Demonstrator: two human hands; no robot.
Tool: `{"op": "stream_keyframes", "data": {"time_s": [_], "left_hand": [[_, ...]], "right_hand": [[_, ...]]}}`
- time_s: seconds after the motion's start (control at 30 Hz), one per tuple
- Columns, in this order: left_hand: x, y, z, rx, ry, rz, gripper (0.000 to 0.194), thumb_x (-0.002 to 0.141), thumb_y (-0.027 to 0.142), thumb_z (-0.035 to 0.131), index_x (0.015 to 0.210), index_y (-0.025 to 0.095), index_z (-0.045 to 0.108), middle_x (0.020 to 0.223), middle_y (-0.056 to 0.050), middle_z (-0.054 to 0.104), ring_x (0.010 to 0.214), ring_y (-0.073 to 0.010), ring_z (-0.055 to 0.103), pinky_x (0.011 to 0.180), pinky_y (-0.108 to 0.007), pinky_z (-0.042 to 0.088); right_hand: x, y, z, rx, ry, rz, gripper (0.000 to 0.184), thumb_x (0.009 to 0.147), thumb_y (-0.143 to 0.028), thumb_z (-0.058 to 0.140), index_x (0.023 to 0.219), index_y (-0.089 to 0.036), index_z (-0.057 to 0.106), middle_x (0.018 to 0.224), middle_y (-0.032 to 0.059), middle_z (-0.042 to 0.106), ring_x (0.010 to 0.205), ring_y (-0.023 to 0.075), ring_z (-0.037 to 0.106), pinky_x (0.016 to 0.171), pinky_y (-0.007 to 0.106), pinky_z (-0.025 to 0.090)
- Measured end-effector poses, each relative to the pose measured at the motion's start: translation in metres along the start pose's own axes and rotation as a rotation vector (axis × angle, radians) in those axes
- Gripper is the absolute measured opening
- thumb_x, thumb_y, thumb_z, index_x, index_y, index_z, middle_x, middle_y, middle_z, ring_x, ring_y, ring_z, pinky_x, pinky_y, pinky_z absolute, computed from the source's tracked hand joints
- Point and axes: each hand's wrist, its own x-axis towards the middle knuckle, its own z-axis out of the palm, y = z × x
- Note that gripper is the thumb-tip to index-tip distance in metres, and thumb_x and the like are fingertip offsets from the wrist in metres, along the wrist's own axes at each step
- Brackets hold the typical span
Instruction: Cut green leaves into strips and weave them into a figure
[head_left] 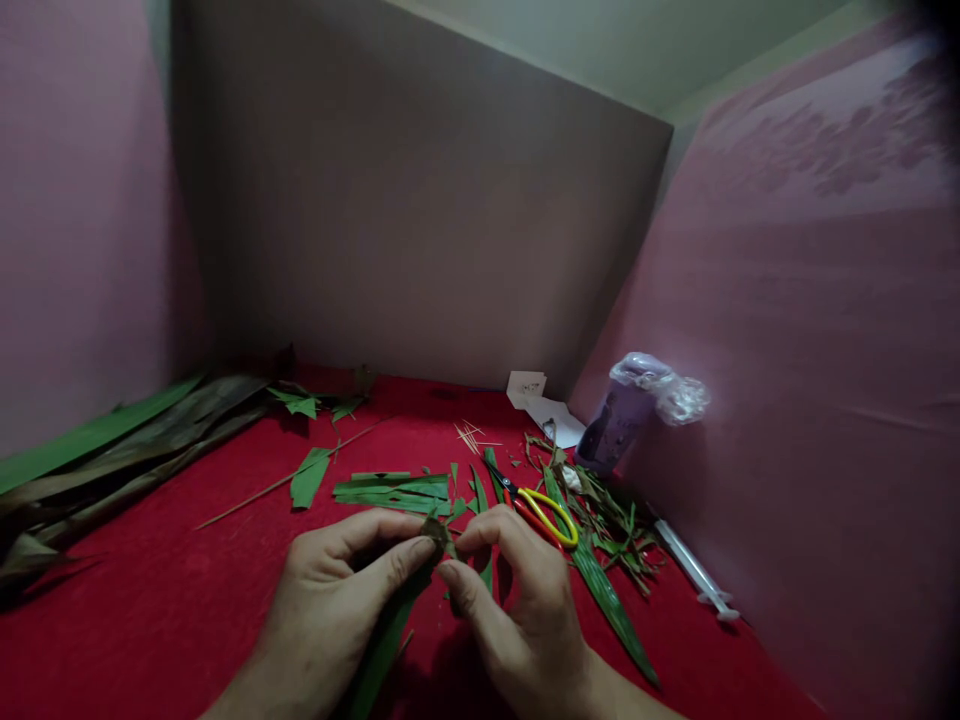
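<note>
Between my hands is a long green leaf strip (390, 640) with a small brownish folded piece at its upper end. My left hand (337, 590) pinches that end between thumb and forefinger, and the strip hangs down toward me. My right hand (521, 590) has its thumb and forefinger closed at the brownish piece (450, 545) from the other side. Just beyond the right hand lie scissors (551, 512) with one yellow and one red handle. Cut green leaf strips (394, 490) rest on the cloth in front of the left hand.
Long dried and green leaves (150, 440) lie at the left on the red cloth (150, 600). Toothpicks (471, 437), a thin stick (262, 490) and white paper (555, 418) lie farther back. At the right are leaf scraps (615, 530), a purple cup (619, 420) and a syringe (697, 570) near the pink wall.
</note>
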Motion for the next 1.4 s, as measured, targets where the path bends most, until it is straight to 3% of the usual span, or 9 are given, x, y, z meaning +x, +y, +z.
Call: {"op": "stream_keyframes", "data": {"time_s": [0.17, 0.4, 0.47, 0.63, 0.7, 0.9, 1.07, 1.4], "left_hand": [[0.0, -0.001, -0.001, 0.018, -0.011, 0.042, 0.013, 0.067, 0.03, 0.073, 0.073, 0.019, 0.073, 0.073, -0.002, 0.074, 0.069, -0.0169, 0.065, 0.062, -0.022, 0.051], [-0.001, -0.004, -0.001, -0.004, -0.06, 0.028, 0.014, 0.069, 0.032, 0.072, 0.075, 0.019, 0.072, 0.072, -0.002, 0.073, 0.067, -0.0169, 0.065, 0.06, -0.022, 0.051], [-0.001, -0.005, 0.0, -0.008, -0.068, 0.032, 0.012, 0.07, 0.031, 0.071, 0.074, 0.02, 0.072, 0.072, -0.001, 0.073, 0.067, -0.0161, 0.065, 0.06, -0.021, 0.051], [-0.002, -0.008, 0.0, -0.054, -0.063, 0.049, 0.009, 0.068, 0.028, 0.073, 0.073, 0.021, 0.072, 0.067, 0.002, 0.071, 0.061, -0.0132, 0.064, 0.056, -0.018, 0.05], [-0.001, -0.009, 0.0, -0.075, -0.066, 0.04, 0.01, 0.068, 0.028, 0.073, 0.076, 0.021, 0.072, 0.07, 0.002, 0.072, 0.063, -0.0136, 0.065, 0.058, -0.018, 0.052], [-0.002, -0.014, 0.0, -0.164, -0.05, 0.038, 0.025, 0.067, 0.025, 0.075, 0.091, 0.024, 0.072, 0.081, 0.0, 0.075, 0.073, -0.0173, 0.069, 0.065, -0.023, 0.056], [-0.001, -0.013, 0.0, -0.125, -0.094, 0.073, 0.014, 0.07, 0.026, 0.072, 0.084, 0.022, 0.073, 0.085, -0.002, 0.075, 0.08, -0.0195, 0.069, 0.071, -0.025, 0.056], [-0.001, -0.013, -0.002, -0.098, -0.213, 0.083, 0.008, 0.078, 0.025, 0.065, 0.082, 0.021, 0.071, 0.074, 0.0, 0.071, 0.067, -0.0165, 0.065, 0.063, -0.026, 0.054]], "right_hand": [[-0.001, 0.001, 0.001, -0.002, -0.021, -0.018, 0.006, 0.082, -0.016, 0.055, 0.076, -0.017, 0.056, 0.067, 0.0025, 0.058, 0.062, 0.0151, 0.054, 0.057, 0.026, 0.042], [-0.001, -0.002, 0.003, 0.148, -0.036, 0.18, 0.011, 0.084, -0.021, 0.054, 0.074, -0.017, 0.056, 0.061, 0.0003, 0.057, 0.051, 0.0118, 0.053, 0.049, 0.023, 0.043], [-0.001, -0.002, 0.003, 0.161, -0.033, 0.145, 0.007, 0.085, -0.02, 0.053, 0.079, -0.017, 0.056, 0.059, -0.0005, 0.057, 0.049, 0.0117, 0.053, 0.049, 0.024, 0.043], [0.0, -0.003, 0.001, 0.04, -0.021, -0.158, 0.01, 0.08, -0.011, 0.053, 0.084, -0.017, 0.06, 0.063, 0.003, 0.059, 0.058, 0.0154, 0.053, 0.052, 0.026, 0.042], [0.0, -0.002, 0.001, 0.007, -0.024, -0.207, 0.012, 0.08, -0.01, 0.052, 0.085, -0.017, 0.06, 0.063, 0.0035, 0.06, 0.058, 0.0156, 0.053, 0.052, 0.027, 0.041], [-0.004, 0.006, 0.006, -0.001, 0.038, -0.199, 0.011, 0.081, -0.012, 0.053, 0.087, -0.02, 0.058, 0.06, 0.0009, 0.059, 0.055, 0.0149, 0.054, 0.05, 0.026, 0.04], [-0.004, 0.008, 0.007, -0.031, 0.084, -0.252, 0.028, 0.081, -0.008, 0.052, 0.105, -0.022, 0.055, 0.064, -0.0006, 0.06, 0.055, 0.0137, 0.055, 0.05, 0.025, 0.043], [-0.003, 0.004, 0.002, 0.01, 0.005, -0.202, 0.03, 0.079, -0.005, 0.053, 0.105, -0.02, 0.054, 0.067, 0.0008, 0.057, 0.059, 0.0153, 0.054, 0.052, 0.027, 0.043]]}}
